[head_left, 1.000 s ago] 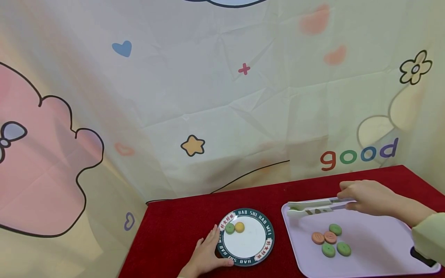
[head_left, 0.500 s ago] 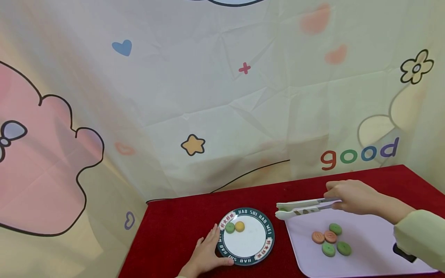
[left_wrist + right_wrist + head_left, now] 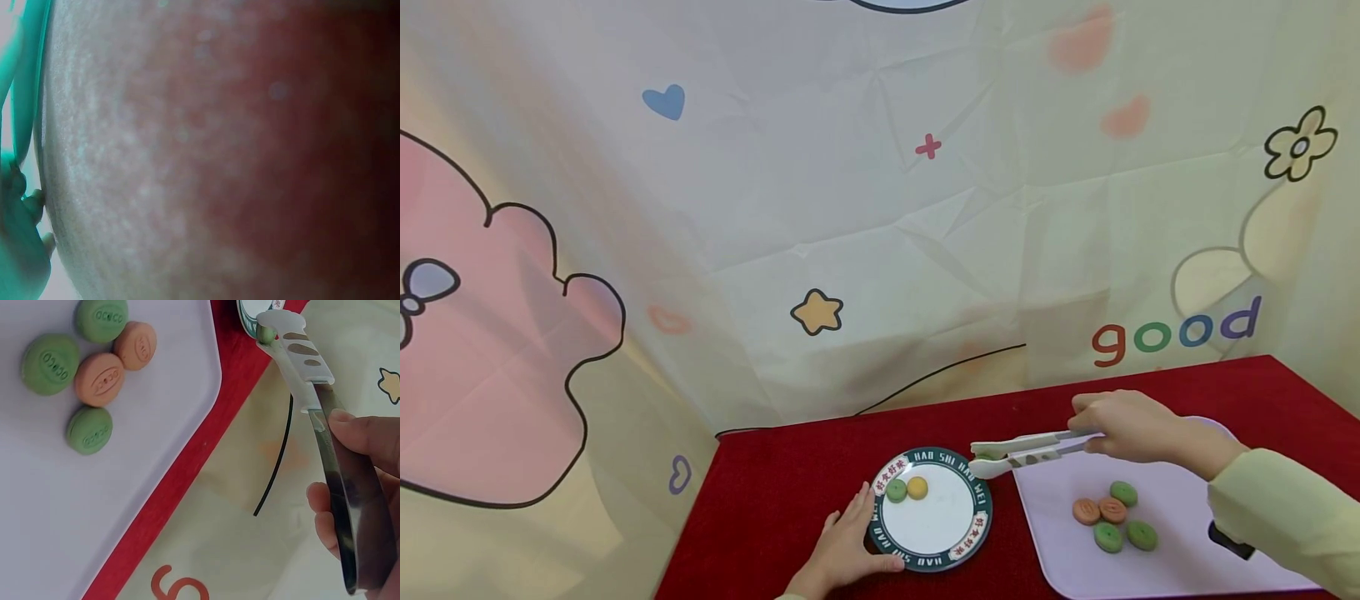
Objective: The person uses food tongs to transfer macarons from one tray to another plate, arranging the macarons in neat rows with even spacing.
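Above the right half of the red cloth-covered table (image 3: pixel 760 500), the right hand (image 3: pixel 1127 425) was curled around long tongs (image 3: pixel 1017 460) with silvery metal handles and white plastic tips, its thumb pressed on one side and its fingers wrapped round the other. The tongs' long axis ran from right to left, the handle end slightly farther off, the tips pointing left and a little nearer. Pinched between the tips was a small green round biscuit (image 3: pixel 266 334), partly hidden. Seen from the head, the tips overlapped the far right rim of a round white plate (image 3: pixel 932 525) with a dark green lettered border; whether they touched it could not be told. At the plate's left, the left hand (image 3: pixel 842 546) lay with fingers extended and thumb spread, both against the rim. Another green biscuit (image 3: pixel 897 490) and a yellow round biscuit (image 3: pixel 917 487) sat side by side toward the plate's far left. To the right, a lilac plastic tray (image 3: pixel 1052 550) bore three green embossed biscuits (image 3: pixel 1142 536) and two orange embossed biscuits (image 3: pixel 1086 512), clustered together.
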Demonstrator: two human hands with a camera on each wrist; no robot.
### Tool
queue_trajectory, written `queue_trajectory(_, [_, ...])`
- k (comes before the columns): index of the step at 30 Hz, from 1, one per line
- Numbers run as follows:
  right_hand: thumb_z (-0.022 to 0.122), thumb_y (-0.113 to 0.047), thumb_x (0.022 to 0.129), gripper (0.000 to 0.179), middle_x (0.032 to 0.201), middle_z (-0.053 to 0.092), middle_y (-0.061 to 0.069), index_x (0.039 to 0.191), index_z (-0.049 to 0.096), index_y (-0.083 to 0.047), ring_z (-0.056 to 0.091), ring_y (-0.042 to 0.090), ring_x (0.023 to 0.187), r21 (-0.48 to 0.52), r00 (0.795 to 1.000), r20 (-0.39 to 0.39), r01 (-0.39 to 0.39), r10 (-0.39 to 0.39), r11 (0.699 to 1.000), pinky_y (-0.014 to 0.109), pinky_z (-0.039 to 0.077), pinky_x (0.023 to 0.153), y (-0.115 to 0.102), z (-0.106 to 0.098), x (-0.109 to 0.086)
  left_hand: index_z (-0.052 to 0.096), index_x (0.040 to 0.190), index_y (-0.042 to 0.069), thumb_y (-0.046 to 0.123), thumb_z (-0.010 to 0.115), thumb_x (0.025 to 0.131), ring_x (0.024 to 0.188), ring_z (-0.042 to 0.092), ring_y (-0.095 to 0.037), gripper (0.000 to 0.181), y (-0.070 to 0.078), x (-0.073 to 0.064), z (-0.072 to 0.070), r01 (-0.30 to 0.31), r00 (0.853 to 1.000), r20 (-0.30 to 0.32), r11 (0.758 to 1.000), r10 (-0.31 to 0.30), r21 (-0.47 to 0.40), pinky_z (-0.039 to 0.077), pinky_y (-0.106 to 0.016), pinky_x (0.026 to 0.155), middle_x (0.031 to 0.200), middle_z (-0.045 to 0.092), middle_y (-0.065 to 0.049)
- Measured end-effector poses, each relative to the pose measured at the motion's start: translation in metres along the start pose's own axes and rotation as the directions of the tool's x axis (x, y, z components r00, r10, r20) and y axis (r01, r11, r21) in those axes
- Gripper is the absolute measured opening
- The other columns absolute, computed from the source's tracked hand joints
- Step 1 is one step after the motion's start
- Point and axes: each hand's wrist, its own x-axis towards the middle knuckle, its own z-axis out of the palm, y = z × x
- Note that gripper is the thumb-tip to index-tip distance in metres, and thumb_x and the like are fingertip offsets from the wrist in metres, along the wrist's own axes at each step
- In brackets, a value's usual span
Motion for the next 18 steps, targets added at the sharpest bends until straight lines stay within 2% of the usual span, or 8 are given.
queue_trajectory(10, [0.074, -0.015, 0.067, 0.012, 0.067, 0.048, -0.010, 0.075, 0.066, -0.020, 0.039, 0.000, 0.057, 0.017, 0.999, -0.018, 0.043, -0.043, 0.999, 0.016, 0.034, 0.048, -0.006, 0.011, 0.013, 0.021, 0.141, 0.009, 0.074, 0.058, 0.057, 0.134, 0.020, -0.028, 0.113, 0.001, -0.001, 0.000, 0.006, 1.000, 0.004, 1.000, -0.006, -0.004, 0.018, -0.061, 0.100, 0.148, 0.019, -0.008])
queue_trajectory(18, [0.073, -0.015, 0.067, 0.012, 0.067, 0.048, -0.009, 0.077, 0.068, -0.019, 0.039, 0.000, 0.057, 0.044, 0.999, 0.001, 0.034, -0.034, 0.998, 0.016, 0.033, 0.048, -0.013, 0.018, 0.022, 0.021, 0.141, 0.009, 0.075, 0.058, 0.057, 0.134, 0.020, -0.027, 0.113, 0.002, -0.001, -0.001, 0.005, 1.000, -0.005, 1.000, -0.005, 0.001, 0.018, -0.060, 0.100, 0.148, 0.019, -0.008])
